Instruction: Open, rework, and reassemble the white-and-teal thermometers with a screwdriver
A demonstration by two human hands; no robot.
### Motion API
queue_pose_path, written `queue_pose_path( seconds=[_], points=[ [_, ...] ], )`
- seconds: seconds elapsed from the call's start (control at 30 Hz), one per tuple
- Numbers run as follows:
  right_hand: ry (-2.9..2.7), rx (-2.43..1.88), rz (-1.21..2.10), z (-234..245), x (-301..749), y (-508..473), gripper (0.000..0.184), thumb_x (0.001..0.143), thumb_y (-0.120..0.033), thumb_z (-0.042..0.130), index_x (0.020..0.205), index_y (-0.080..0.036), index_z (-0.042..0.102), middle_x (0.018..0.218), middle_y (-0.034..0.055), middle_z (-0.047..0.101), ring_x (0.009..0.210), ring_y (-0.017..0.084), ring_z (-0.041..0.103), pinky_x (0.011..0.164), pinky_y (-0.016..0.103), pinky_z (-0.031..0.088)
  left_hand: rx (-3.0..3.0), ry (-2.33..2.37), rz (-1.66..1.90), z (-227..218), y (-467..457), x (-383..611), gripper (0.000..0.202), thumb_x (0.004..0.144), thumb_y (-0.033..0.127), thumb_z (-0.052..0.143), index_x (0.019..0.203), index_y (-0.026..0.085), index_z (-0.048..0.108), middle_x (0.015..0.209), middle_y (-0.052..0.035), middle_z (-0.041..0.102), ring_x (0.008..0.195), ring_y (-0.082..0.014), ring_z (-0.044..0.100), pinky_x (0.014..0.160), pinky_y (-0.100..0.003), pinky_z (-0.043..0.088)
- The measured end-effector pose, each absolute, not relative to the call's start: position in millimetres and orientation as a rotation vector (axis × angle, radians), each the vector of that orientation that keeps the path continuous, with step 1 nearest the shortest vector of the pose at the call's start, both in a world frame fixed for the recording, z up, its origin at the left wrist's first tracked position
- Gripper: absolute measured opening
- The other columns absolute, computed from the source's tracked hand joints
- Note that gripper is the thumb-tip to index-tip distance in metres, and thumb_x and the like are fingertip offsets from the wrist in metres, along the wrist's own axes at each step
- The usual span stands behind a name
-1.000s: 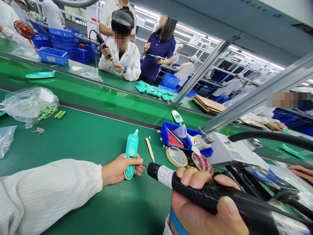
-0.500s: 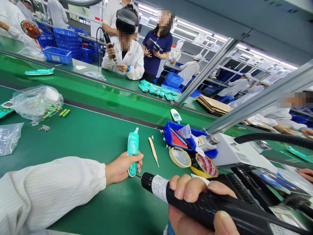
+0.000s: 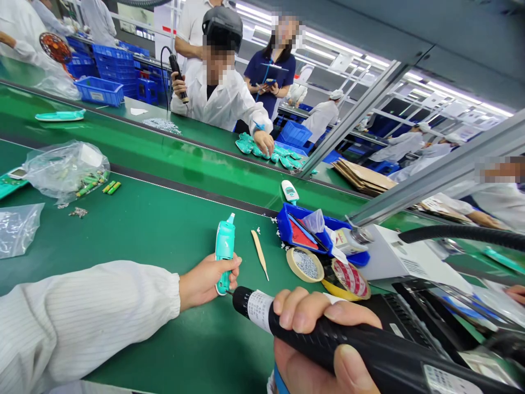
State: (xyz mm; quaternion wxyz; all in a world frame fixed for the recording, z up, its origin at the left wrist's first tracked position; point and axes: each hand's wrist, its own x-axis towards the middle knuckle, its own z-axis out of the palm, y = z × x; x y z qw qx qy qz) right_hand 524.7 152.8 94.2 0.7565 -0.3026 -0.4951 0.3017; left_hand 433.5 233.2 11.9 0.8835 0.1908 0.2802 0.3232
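My left hand (image 3: pixel 211 277) is closed round the lower half of a teal ear thermometer (image 3: pixel 225 239), its pale tip pointing away from me. An open slot shows in the casing beside my thumb. My right hand (image 3: pixel 315 328) grips a black electric screwdriver (image 3: pixel 283 320) with a white label near its nose. The thin bit reaches the thermometer's near end; whether it sits in a screw is too small to tell. Just right of the thermometer, a cream pointed stick (image 3: pixel 260 255) lies on the green mat.
A blue tray (image 3: pixel 295 232) of tools, a tape roll (image 3: pixel 305 265) with small parts inside and a yellow tape roll (image 3: pixel 348 280) stand right. Batteries (image 3: pixel 111 187) and a plastic bag (image 3: pixel 68 169) lie left. Across the conveyor belt (image 3: pixel 164 158), a co-worker (image 3: pixel 221 98) sits.
The screwdriver and my right hand have shifted slightly left, with the bit still at the thermometer's near end. Across the belt, the co-worker's hand has reached onto the pile of teal parts.
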Motion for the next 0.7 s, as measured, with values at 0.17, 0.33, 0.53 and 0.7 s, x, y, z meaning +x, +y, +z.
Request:
queue_pose_path(
  seconds=[0.17,0.33,0.53,0.7],
  points=[
    [-1.074,-0.649,0.669,93.6,523.8,153.0,0.013,0.075,-0.029,0.052,0.086,-0.022,0.049,0.058,-0.0048,0.052,0.05,0.01,0.047,0.05,0.027,0.038,0.387,0.592,0.678,12.2,233.2,433.2,0.026,0.063,0.024,0.071,0.07,0.014,0.047,0.054,0.0048,0.045,0.046,-0.0039,0.039,0.045,-0.018,0.031],
    [-1.073,-0.644,0.665,91.1,522.5,157.0,0.014,0.075,-0.029,0.052,0.086,-0.022,0.049,0.059,-0.0047,0.052,0.05,0.011,0.047,0.05,0.027,0.038,0.396,0.599,0.679,11.3,233.7,433.1,0.025,0.064,0.024,0.07,0.069,0.014,0.048,0.054,0.0045,0.045,0.046,-0.004,0.039,0.045,-0.018,0.031],
    [-1.036,-0.707,0.661,92.1,523.2,152.0,0.012,0.075,-0.03,0.051,0.084,-0.023,0.049,0.056,-0.005,0.05,0.048,0.011,0.045,0.049,0.027,0.038,0.428,0.597,0.671,12.3,232.0,433.5,0.023,0.066,0.023,0.068,0.07,0.015,0.047,0.055,0.0044,0.045,0.046,-0.004,0.039,0.045,-0.017,0.031],
    [-1.217,-0.837,0.557,119.3,552.3,131.8,0.022,0.073,-0.037,0.053,0.092,-0.026,0.051,0.06,-0.0032,0.052,0.054,0.014,0.048,0.059,0.034,0.043,0.464,0.592,0.626,15.6,231.5,431.7,0.023,0.067,0.023,0.068,0.071,0.015,0.046,0.057,0.0041,0.044,0.047,-0.0047,0.04,0.045,-0.018,0.031]
  ],
)
